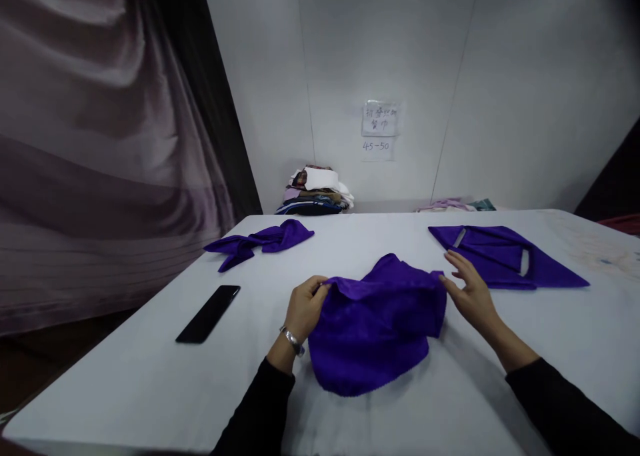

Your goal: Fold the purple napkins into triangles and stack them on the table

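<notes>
A purple cloth napkin (375, 329) hangs in front of me, its upper edge lifted and its lower part drooping towards the white table. My left hand (306, 306) pinches its upper left corner between thumb and fingers; a silver bracelet is on that wrist. At the upper right corner is my right hand (470, 293), fingers apart, the thumb tip at or touching the cloth's edge. Whether the thumb presses on the fabric is hard to see. Beyond that hand lies a second purple napkin (500, 256), folded flat into a pointed shape.
A twisted purple napkin (270, 239) lies at the back left of the white table (125, 389). Nearer on that side is a black phone (209, 314). Behind the far edge, folded clothes (317, 193) are stacked by the wall, under a handwritten sign (380, 119). A satin curtain (100, 143) hangs left.
</notes>
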`<state>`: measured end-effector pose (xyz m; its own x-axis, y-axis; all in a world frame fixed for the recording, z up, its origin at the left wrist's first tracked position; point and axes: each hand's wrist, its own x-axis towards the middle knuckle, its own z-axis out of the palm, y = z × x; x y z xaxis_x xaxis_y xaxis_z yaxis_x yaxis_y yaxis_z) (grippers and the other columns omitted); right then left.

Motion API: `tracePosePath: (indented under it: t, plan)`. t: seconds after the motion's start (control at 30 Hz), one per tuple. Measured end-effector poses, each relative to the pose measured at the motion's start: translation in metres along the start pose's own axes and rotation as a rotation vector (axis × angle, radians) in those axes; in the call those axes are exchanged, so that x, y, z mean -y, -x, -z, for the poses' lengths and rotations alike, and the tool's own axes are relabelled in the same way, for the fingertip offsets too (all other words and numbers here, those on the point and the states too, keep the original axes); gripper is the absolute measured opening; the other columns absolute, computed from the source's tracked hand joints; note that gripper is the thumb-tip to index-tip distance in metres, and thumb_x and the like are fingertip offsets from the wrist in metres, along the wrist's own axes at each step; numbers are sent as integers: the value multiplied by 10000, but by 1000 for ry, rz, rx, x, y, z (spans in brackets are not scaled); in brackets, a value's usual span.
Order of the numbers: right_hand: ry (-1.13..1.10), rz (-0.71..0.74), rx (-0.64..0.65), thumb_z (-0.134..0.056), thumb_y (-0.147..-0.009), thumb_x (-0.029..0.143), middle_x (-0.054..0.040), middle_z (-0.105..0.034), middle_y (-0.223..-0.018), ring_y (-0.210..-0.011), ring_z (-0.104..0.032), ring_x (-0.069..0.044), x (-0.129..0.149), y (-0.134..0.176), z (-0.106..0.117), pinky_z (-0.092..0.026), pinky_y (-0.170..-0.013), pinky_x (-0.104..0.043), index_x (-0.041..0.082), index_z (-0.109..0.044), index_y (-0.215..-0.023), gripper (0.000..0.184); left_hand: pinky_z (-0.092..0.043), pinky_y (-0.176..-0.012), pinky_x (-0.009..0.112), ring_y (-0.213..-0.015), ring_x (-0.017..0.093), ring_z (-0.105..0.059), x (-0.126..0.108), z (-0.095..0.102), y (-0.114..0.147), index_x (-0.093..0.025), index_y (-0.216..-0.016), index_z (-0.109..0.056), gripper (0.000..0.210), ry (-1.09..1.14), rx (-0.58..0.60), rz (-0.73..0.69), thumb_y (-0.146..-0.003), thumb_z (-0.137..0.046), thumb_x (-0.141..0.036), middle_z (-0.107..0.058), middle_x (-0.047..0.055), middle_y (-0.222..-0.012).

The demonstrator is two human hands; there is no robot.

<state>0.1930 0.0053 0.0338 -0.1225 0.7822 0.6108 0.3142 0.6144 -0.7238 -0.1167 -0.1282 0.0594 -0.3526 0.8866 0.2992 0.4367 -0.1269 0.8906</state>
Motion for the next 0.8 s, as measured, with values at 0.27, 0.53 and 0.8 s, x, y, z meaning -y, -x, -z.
tracePosePath:
  t: [0.27,0.53,0.8]
  plan:
    - [-76,104,614,-587,-794,361,-48,-469,-1319,-1201,-423,-249,30,27,-28,-332,-1014,-441,303,-381,-1332,579,-436,-571,228,-637,154,-581,4,7,19,-220,-801,-649,202,-42,13,35,-778,-507,-363,-664,-26,-687]
    - [-8,91,907,-663,-710,437,-52,-430,-1356,-1238,-350,-302,16,51,-36,-263,-1027,-479,312,-382,-1337,698,-391,-491,274,-569,212,-592,63,61,17,-236,-716,-644,191,-920,-110,354,-738,-470,-311,-641,37,-605]
    - [51,136,741,-558,-788,255,-30,-642,-1093,-1041,-543,-258,3,52,-48,-391,-925,-459,318,-651,-1062,297,-360,-982,404,-1188,236,-438,67,34,16,-261,-1175,-545,616,-808,126,-119,-594,-574,-57,-504,61,-1287]
